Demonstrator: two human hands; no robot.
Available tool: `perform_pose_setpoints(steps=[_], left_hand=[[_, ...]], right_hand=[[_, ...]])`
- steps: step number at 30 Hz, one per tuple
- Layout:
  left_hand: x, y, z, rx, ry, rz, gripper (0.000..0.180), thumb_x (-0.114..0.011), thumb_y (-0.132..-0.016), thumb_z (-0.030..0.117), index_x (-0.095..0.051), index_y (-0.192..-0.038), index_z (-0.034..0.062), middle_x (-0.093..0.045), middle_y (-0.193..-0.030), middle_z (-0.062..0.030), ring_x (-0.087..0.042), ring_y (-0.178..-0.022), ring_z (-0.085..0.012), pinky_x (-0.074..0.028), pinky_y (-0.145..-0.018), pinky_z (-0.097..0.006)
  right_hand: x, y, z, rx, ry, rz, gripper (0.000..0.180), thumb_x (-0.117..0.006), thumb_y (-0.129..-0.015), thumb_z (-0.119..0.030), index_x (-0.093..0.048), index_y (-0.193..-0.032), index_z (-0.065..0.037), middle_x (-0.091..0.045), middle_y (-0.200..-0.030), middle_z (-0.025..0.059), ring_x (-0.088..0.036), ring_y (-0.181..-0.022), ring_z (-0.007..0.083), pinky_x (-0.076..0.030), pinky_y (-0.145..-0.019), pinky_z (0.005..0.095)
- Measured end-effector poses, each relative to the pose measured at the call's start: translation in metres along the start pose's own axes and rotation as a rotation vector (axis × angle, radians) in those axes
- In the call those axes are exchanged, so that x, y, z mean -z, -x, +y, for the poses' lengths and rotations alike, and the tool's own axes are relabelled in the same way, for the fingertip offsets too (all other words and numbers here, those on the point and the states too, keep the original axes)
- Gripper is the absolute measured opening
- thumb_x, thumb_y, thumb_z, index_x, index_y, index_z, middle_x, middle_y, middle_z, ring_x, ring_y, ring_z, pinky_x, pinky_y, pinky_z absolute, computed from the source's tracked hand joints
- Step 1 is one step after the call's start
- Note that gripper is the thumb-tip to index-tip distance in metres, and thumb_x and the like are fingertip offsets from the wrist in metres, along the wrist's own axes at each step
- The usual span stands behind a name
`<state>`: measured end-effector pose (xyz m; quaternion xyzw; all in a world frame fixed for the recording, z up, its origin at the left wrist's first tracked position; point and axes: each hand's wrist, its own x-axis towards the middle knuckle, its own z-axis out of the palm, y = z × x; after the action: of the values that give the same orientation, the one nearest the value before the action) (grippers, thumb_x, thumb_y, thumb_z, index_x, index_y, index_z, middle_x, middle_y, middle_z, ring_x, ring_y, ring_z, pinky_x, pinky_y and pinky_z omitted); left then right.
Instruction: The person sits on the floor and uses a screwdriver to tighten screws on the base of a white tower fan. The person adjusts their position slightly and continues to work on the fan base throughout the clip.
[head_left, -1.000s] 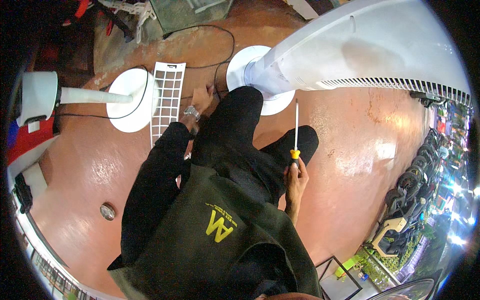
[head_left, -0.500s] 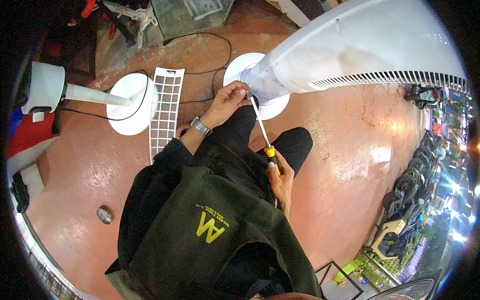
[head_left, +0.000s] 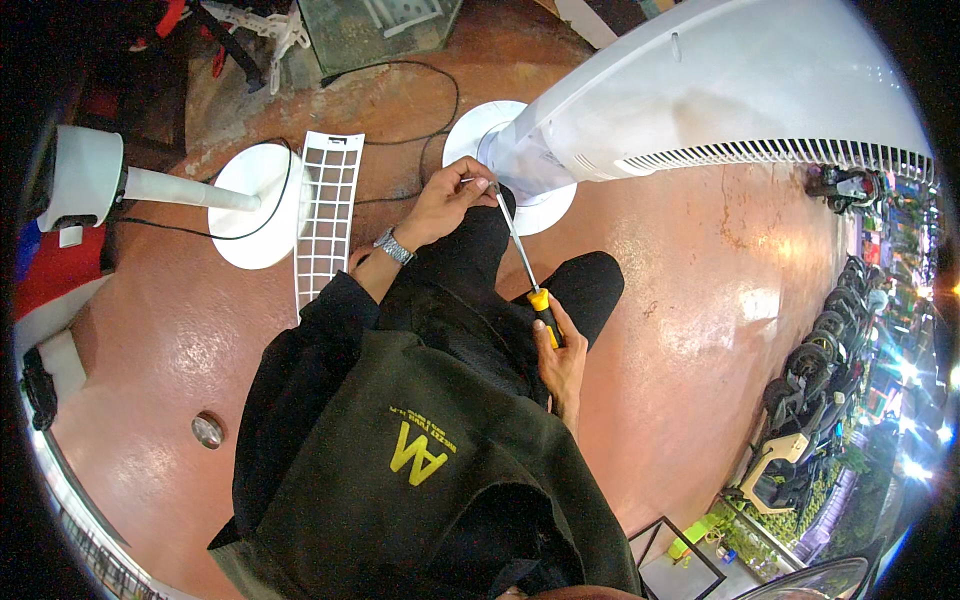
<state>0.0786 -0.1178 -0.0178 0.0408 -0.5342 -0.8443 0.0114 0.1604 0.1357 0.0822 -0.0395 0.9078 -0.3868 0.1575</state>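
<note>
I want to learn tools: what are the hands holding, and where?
Right hand grips the screwdriver by its yellow-black handle; left hand pinches near its tip.

Glossy sheen on the floor [head_left: 700, 250], a reddish-brown coating, smooth, patchy with wear and throwing back the light. The tower fan [head_left: 720, 100] is white plastic, satin-smooth, its vent slats finely ribbed. The screwdriver [head_left: 525, 260] shows a bright, polished metal shaft and a yellow-and-black plastic handle, clasped in the right hand [head_left: 562, 365]. On the left hand [head_left: 440, 205] side, a wristwatch [head_left: 392, 246] glints, metal by the look of it. The grille panel [head_left: 328, 215] lying flat is matt white plastic. The round base [head_left: 255, 205] beside it, white plastic too, slightly shiny. The jacket [head_left: 400, 470] is dark matt cloth.
</note>
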Motion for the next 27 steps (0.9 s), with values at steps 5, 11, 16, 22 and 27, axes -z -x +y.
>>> perform_pose_setpoints(steps=[5,11,16,22,27], left_hand=[[0.006,-0.001,0.009,-0.143,-0.385,-0.054,0.013,-0.049,-0.095,0.011,-0.055,-0.097,-0.0001,-0.065,-0.085,-0.0089,-0.066,-0.08,-0.0159,-0.053,-0.074,-0.029],[0.015,-0.008,0.011,-0.195,-0.585,-0.14,0.016,-0.049,-0.095,0.016,-0.058,-0.097,0.0022,-0.067,-0.084,-0.0089,-0.067,-0.077,-0.0165,-0.053,-0.072,-0.03],[0.013,-0.026,0.01,-0.056,-0.474,-0.224,0.019,-0.048,-0.096,0.015,-0.057,-0.098,-0.0007,-0.066,-0.087,-0.0097,-0.066,-0.081,-0.0152,-0.053,-0.077,-0.029],[0.002,-0.061,-0.037,0.081,-0.119,-0.271,0.018,-0.05,-0.096,0.014,-0.059,-0.1,-0.0012,-0.064,-0.097,-0.0068,-0.061,-0.093,-0.0136,-0.052,-0.084,-0.031],[-0.028,-0.06,-0.044,0.309,0.356,-0.039,0.025,-0.053,-0.093,0.007,-0.05,-0.116,-0.0017,-0.063,-0.106,-0.0161,-0.063,-0.098,-0.0217,-0.052,-0.087,-0.03]], right_hand=[[-0.001,0.0,0.0,0.113,0.222,0.096,0.04,-0.067,-0.082,-0.015,-0.06,-0.12,-0.006,-0.065,-0.088,0.0168,-0.064,-0.078,0.028,-0.05,-0.072,0.0346],[-0.003,0.002,0.005,0.214,0.336,0.148,0.039,-0.07,-0.08,-0.013,-0.062,-0.117,-0.008,-0.058,-0.08,0.0122,-0.058,-0.067,0.0242,-0.048,-0.062,0.0346],[-0.004,0.0,0.0,0.006,0.343,0.104,0.041,-0.069,-0.08,-0.013,-0.061,-0.12,-0.008,-0.062,-0.091,0.0125,-0.062,-0.08,0.0228,-0.05,-0.071,0.0343],[-0.029,-0.015,0.041,-0.086,-0.153,0.098,0.043,-0.065,-0.086,-0.013,-0.055,-0.128,-0.009,-0.056,-0.076,-0.0008,-0.046,-0.059,0.0056,-0.04,-0.052,0.0228],[-0.038,-0.015,0.021,-0.31,-0.48,0.06,0.044,-0.059,-0.09,-0.014,-0.049,-0.133,-0.008,-0.049,-0.068,-0.0035,-0.04,-0.05,0.0042,-0.031,-0.044,0.0186]])
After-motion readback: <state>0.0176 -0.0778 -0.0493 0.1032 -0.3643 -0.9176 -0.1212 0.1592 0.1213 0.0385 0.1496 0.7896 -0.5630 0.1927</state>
